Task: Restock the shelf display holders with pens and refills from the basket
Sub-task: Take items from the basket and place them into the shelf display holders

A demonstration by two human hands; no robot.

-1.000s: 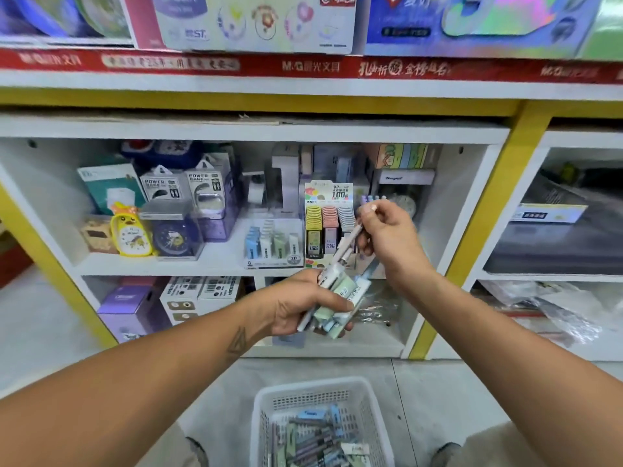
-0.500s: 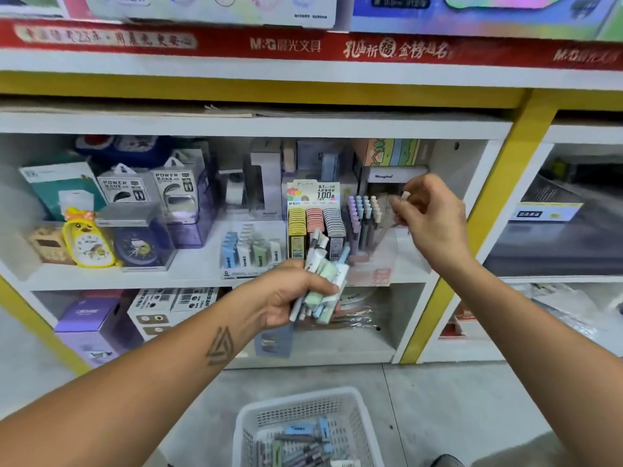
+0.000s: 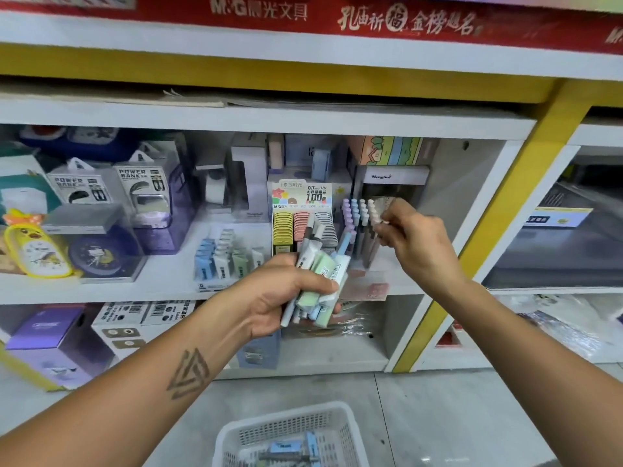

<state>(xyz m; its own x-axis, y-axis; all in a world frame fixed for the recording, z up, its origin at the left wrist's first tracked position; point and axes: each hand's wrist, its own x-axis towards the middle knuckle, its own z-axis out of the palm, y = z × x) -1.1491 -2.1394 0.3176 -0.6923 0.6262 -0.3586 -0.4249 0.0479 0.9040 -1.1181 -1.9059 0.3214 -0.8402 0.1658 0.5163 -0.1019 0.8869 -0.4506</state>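
My left hand [image 3: 283, 294] grips a bundle of pastel pens and refills [image 3: 320, 278] in front of the middle shelf. My right hand [image 3: 418, 244] is at the right end of a clear pen holder [image 3: 367, 284], whose pens [image 3: 354, 217] stand in rows with pastel caps up. Its thumb and fingers pinch the top of a beige pen [image 3: 371, 244] standing in the holder's rightmost row. Left of the holder stands a refill display box [image 3: 303, 197] with yellow, pink and grey lead cases. The white basket [image 3: 286, 414] is on the floor below, with more pens inside.
A small display of blue, white and green packs [image 3: 229, 257] stands left of the refill box. Power bank boxes [image 3: 141, 193] and clocks [image 3: 33, 247] fill the shelf's left side. A yellow post [image 3: 488, 230] bounds the bay on the right. Boxes [image 3: 50, 342] sit on the lower shelf.
My right hand drew one pen out of the bundle, carried it up and right to the pen holder, then lowered it there. My left hand kept holding the bundle.
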